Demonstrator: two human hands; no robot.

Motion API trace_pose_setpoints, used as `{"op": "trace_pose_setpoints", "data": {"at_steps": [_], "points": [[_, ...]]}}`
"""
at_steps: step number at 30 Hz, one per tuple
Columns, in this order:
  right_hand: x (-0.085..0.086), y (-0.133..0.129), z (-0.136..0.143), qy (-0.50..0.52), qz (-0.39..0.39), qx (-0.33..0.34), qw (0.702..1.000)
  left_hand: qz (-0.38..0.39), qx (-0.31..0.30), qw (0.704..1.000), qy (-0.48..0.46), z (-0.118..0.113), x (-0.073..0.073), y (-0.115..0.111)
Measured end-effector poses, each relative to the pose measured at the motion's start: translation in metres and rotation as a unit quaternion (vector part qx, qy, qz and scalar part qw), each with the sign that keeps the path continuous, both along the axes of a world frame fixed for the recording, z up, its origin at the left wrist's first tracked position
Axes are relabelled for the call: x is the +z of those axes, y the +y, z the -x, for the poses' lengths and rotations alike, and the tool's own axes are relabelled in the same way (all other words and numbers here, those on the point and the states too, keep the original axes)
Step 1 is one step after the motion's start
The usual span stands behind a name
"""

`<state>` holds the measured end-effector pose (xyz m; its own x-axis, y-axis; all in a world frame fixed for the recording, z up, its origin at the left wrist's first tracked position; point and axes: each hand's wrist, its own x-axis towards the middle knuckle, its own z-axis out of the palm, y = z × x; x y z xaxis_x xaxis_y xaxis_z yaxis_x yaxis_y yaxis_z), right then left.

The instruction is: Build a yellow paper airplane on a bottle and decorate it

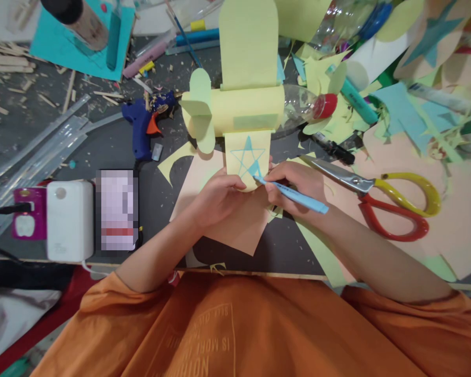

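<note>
A plane made from a plastic bottle (296, 107) wrapped in yellow paper (220, 107) lies across the middle of the table. Its near paper wing (235, 144) bears a blue star outline, partly coloured in. My left hand (220, 196) grips the end of that wing, thumb on top and fingers underneath. In my right hand (294, 183) is a light blue marker (298, 198), its tip touching the lower part of the star. Beneath both hands lies a sheet of pink paper (239, 233). Green paper strips form the tail piece (201, 110) at the left.
Large scissors (361, 184) with red and yellow handles lie right of my right hand. A blue glue gun (141, 125), phone (116, 209) and white power bank (69, 220) are on the left. Paper scraps (322, 78) and wood sticks (6, 63) litter the table.
</note>
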<state>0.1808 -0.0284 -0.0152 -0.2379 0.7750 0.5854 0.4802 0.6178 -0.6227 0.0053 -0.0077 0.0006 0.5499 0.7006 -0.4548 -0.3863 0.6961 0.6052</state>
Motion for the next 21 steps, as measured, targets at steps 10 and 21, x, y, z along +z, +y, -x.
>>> {"op": "trace_pose_setpoints", "data": {"at_steps": [10,21], "points": [[0.0030,-0.0011,-0.0066,0.003,0.043,0.010,0.999,-0.006,0.003,1.000,-0.008,0.0005,-0.0003,-0.0004],[0.0007,-0.0032,-0.0029,0.033,0.074,-0.011,0.997,-0.002,0.002,1.000,-0.008,0.0000,0.0006,0.0000]]}}
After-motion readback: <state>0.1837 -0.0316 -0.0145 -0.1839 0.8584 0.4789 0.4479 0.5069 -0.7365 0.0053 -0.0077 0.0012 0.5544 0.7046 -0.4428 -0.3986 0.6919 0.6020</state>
